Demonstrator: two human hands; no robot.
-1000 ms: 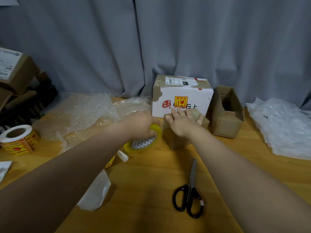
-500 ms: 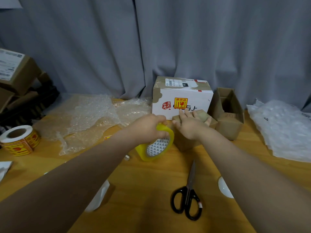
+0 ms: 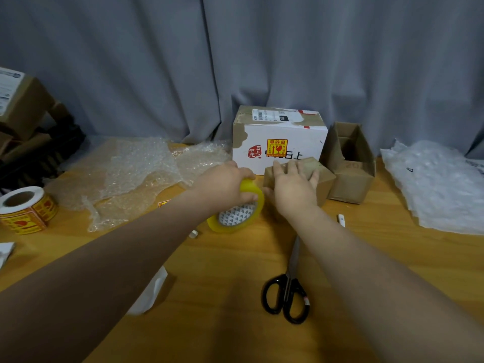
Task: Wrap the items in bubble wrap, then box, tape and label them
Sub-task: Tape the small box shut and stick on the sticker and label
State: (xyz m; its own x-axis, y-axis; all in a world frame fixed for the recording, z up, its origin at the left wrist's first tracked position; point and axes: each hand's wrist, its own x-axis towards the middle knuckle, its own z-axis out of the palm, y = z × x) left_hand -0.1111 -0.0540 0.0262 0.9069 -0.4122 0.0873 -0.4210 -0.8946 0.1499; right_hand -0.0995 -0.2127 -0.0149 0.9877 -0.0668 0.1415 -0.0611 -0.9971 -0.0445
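Small box (image 3: 326, 178) has the right grip (image 3: 294, 188) pressed flat on top. Left grip (image 3: 222, 184) holds the tape roll (image 3: 237, 216).

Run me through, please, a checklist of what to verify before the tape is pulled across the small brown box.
1. Box held steady: ok. The right hand lies flat on top of the small brown box.
2. Tape in hand: ok. The left hand grips the tape roll beside the box.
3. Tape end stuck to the box: cannot tell, the hands hide it.
4. Top flaps shut: cannot tell, the right hand covers the seam.
5. Scissors within reach: ok, they lie closed on the table in front of the box.
6. Label roll ready for later: ok, at the table's left edge.
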